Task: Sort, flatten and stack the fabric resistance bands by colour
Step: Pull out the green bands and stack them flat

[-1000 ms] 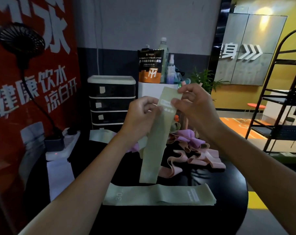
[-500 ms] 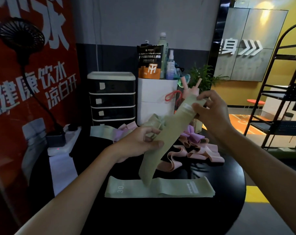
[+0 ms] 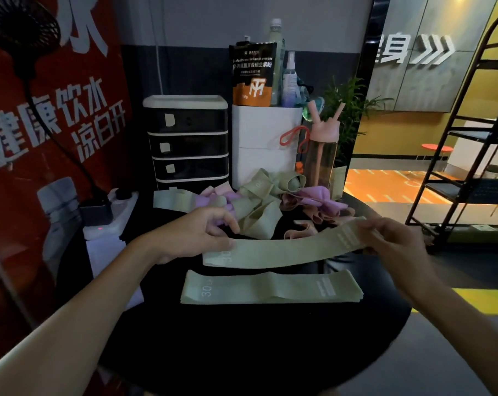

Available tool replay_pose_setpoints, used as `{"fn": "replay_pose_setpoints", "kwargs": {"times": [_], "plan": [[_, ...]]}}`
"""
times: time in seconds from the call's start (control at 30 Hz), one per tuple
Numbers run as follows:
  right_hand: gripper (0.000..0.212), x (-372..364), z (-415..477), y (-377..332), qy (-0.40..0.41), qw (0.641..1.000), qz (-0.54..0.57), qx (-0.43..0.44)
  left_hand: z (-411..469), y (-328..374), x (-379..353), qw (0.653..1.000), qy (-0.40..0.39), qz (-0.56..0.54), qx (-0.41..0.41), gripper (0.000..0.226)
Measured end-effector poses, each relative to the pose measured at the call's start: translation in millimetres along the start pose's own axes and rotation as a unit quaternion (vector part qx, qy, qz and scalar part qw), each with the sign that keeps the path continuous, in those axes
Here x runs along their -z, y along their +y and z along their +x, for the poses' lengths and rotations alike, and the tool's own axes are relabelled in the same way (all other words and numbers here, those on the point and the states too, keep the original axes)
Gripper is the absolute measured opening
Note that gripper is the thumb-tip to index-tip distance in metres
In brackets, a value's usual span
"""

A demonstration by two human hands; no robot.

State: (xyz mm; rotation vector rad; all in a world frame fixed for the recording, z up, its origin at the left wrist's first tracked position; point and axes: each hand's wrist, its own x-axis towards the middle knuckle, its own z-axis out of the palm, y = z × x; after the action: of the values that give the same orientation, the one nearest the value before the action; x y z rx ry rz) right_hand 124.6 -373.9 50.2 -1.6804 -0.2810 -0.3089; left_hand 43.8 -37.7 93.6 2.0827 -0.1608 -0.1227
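Red banner wall with white lettering (image 3: pixel 42 124) runs along the left of your round black desk (image 3: pixel 270 352). Every place below is given from the flat stack of sage-green fabric bands (image 3: pixel 270 287) lying near the desk's middle. Behind that stack, at the far edge, stands a black drawer unit with white trim (image 3: pixel 188 144). Between the unit and the stack lies the unsorted heap of crumpled green, lilac and pink fabric bands (image 3: pixel 270 207). Just behind the stack, raised a little and nearly parallel to it, is the single sage-green fabric band (image 3: pixel 285 250) you are working on.

Your left hand (image 3: pixel 202 235) pinches its "30" end between thumb and fingers, above and behind the stack's left end. Your right hand (image 3: pixel 396 241) is closed on the other end, beyond the stack's right end and a touch higher, so the band slopes up to the right. Both forearms reach in from the near edge.

To place it well, as I judge it:
- Pull evenly so both layers lie flat.
- Bring your right end down level.
- Match the "30" end to the stack's own "30" end.
- Lower the band squarely on top with the edges aligned.
- Smooth from the centre outward before letting go.
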Motion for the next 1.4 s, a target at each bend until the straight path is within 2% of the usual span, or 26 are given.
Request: {"fn": "replay_pose_setpoints", "kwargs": {"times": [0.1, 0.27, 0.47, 0.63, 0.73, 0.83, 0.93, 1.03, 1.27, 1.4], "plan": [[0.018, 1, -22, 17, -0.045, 0.998, -0.037, 0.007, -5, -7, 2, 0.998, 0.030, 0.053, 0.000, 0.008], [0.022, -1, -39, 38, -0.070, 0.991, -0.101, 0.047, -11, -22, 1, 0.994, 0.020, 0.105, 0.008, 0.002], [0.030, -2, -43, 61, -0.106, 0.981, -0.152, 0.056, -11, -37, -1, 0.989, 0.008, 0.144, 0.009, 0.002], [0.035, -1, -44, 62, -0.115, 0.965, -0.214, 0.098, -8, -45, -4, 0.981, -0.013, 0.192, -0.003, 0.008], [0.028, 1, -43, 66, -0.122, 0.954, -0.244, 0.121, -8, -46, -6, 0.958, -0.022, 0.287, 0.003, 0.002], [0.032, 7, -39, 66, -0.156, 0.949, -0.253, 0.108, -10, -36, -14, 0.922, 0.003, 0.387, -0.009, 0.021], [0.046, 9, -34, 63, -0.220, 0.932, -0.261, 0.121, -7, -25, -39, 0.921, -0.007, 0.383, -0.068, 0.040], [0.052, 11, -30, 61, -0.275, 0.924, -0.247, 0.098, -1, -23, -65, 0.931, -0.045, 0.355, -0.076, 0.056], [0.036, 17, -19, 59, -0.320, 0.914, -0.244, 0.056, 6, -30, -77, 0.948, -0.045, 0.309, -0.064, 0.046], [0.038, 18, -14, 59, -0.338, 0.903, -0.261, 0.049, 8, -32, -76, 0.950, -0.040, 0.303, -0.071, 0.045]]}}
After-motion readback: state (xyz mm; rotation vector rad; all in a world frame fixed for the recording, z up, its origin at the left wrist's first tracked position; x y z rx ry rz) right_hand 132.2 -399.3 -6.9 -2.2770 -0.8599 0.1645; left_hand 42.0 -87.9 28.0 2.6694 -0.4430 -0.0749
